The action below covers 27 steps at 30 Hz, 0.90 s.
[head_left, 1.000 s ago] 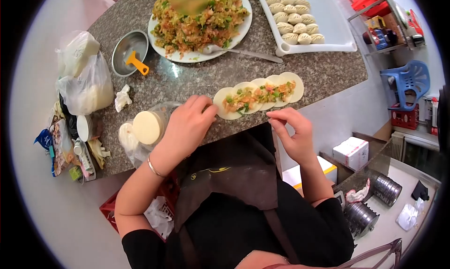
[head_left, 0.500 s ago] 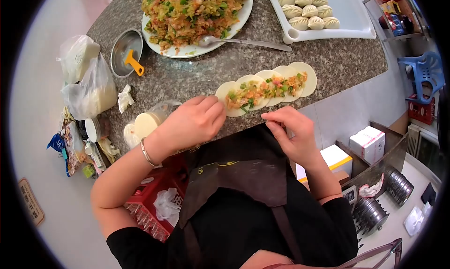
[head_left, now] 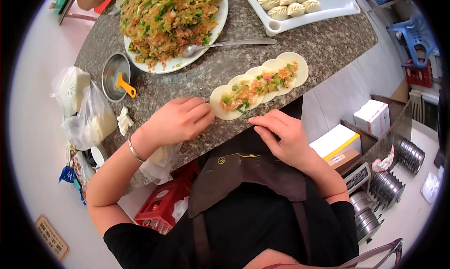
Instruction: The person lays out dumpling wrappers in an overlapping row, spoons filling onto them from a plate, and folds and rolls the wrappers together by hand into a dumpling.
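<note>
Head view: your left hand (head_left: 187, 119) hides its grip, your right hand (head_left: 281, 134) stands narrowly parted; tugging wrappers (head_left: 301, 72) could spill their filling (head_left: 268, 83).

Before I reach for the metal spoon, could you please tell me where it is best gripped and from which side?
Probably the outer part of its handle, the right hand coming from the near side: the bowl lies against the filling, while the handle juts rightward past the plate's rim.

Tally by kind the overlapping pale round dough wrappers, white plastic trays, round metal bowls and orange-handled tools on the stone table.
Overlapping pale round dough wrappers: 5
White plastic tray: 1
Round metal bowl: 1
Orange-handled tool: 1
Total: 8
</note>
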Each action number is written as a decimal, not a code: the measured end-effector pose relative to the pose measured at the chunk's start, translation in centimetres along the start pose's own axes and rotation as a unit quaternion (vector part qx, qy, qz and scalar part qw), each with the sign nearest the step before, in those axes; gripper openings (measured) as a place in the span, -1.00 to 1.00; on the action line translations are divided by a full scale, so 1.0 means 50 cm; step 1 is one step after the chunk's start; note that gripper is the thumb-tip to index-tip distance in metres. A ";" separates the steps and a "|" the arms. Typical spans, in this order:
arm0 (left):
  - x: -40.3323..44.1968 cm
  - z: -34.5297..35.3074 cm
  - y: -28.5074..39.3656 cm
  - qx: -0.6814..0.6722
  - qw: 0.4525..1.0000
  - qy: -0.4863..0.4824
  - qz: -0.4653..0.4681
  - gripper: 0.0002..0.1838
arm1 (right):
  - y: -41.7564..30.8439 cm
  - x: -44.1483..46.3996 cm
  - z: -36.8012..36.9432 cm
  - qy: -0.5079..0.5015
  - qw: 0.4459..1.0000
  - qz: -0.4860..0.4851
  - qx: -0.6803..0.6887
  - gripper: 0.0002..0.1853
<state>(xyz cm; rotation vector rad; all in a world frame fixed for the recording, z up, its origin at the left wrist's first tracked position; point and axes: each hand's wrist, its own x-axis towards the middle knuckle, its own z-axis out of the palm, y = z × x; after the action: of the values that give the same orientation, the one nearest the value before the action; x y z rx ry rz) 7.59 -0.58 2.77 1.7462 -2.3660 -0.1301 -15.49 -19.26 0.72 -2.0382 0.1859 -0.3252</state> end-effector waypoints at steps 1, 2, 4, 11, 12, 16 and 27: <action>0.000 0.000 -0.006 -0.001 1.000 0.002 0.007 -0.79 | -0.001 -0.004 0.005 0.010 1.000 0.007 -0.009 -0.81; -0.001 0.000 -0.011 -0.001 1.000 0.005 0.013 -0.79 | -0.003 -0.007 0.011 0.014 1.000 0.009 -0.015 -0.81; 0.002 -0.001 -0.024 -0.006 0.999 -0.002 0.032 -0.80 | -0.008 -0.010 0.024 0.042 0.998 0.007 -0.054 -0.81; -0.002 0.010 -0.056 0.004 0.993 -0.034 0.117 -0.73 | -0.021 0.004 0.092 0.072 0.987 -0.036 -0.142 -0.79; -0.002 0.015 -0.059 0.000 0.992 -0.032 0.121 -0.73 | -0.025 0.008 0.100 0.073 0.986 -0.031 -0.146 -0.79; 0.005 0.027 -0.074 0.015 0.988 0.039 0.148 -0.88 | -0.031 0.022 0.115 0.060 0.982 -0.020 -0.178 -0.77; 0.001 0.029 -0.084 -0.016 0.989 0.010 0.145 -0.69 | -0.030 0.029 0.125 0.060 0.976 -0.007 -0.208 -0.74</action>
<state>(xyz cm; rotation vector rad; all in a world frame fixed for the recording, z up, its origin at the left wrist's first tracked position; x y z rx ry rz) 11.19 -1.94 0.59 1.3625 -2.5546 -0.1065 -12.17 -13.67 -0.51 -2.4353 0.3391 -0.4484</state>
